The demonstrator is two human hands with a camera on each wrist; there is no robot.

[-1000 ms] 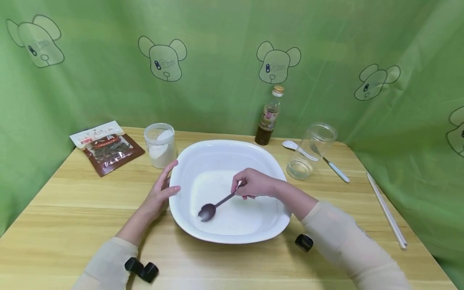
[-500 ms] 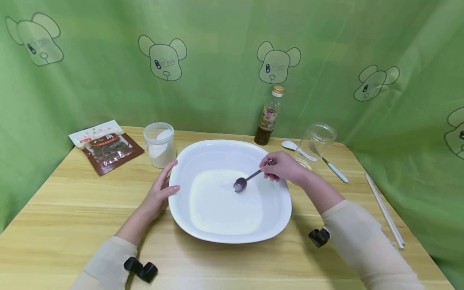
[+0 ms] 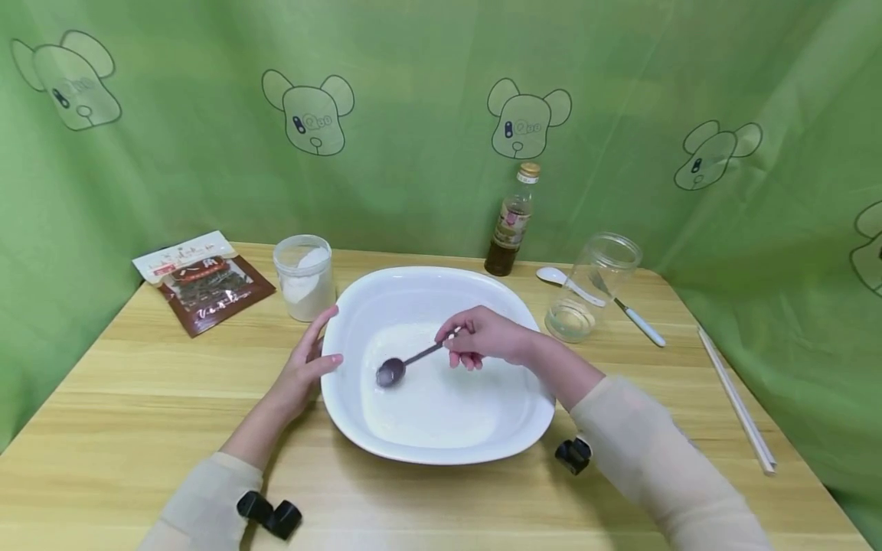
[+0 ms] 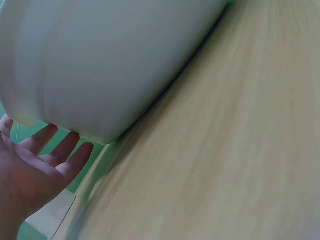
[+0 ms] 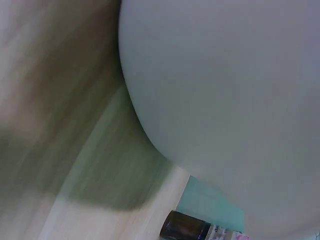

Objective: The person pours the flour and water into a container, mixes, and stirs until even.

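Two bare hands were at a white basin (image 3: 434,291), which stood near the middle of the wooden counter (image 3: 172,398), the person being at its six o'clock. The left hand (image 3: 299,369) lay at the basin's nine o'clock side, unclenched, its thumb and index fingertip on the rim; in the left wrist view the other fingers stretched to the outer wall. The right hand (image 3: 485,334) hung over the basin, just off its centre towards two o'clock, pinching the handle of a dark spoon (image 3: 393,373) between thumb and fingers. The spoon's bowl was inside the basin, towards nine o'clock, with something glistening in it; whether it touched the floor of the basin could not be told. At ten o'clock, near the rim, stood a clear jar of white powder (image 3: 303,291), and farther out a brown and white packet (image 3: 213,287) lay flat. A bottle of dark liquid (image 3: 510,228) stood upright at one o'clock. At two o'clock was a glass jar (image 3: 586,277), with a white spoon (image 3: 551,276) and a pale-handled utensil (image 3: 641,324) lying partly behind it. Thin white sticks (image 3: 737,402) lay well apart at three o'clock, and a green curtain (image 3: 420,191) hung beyond the counter at twelve.
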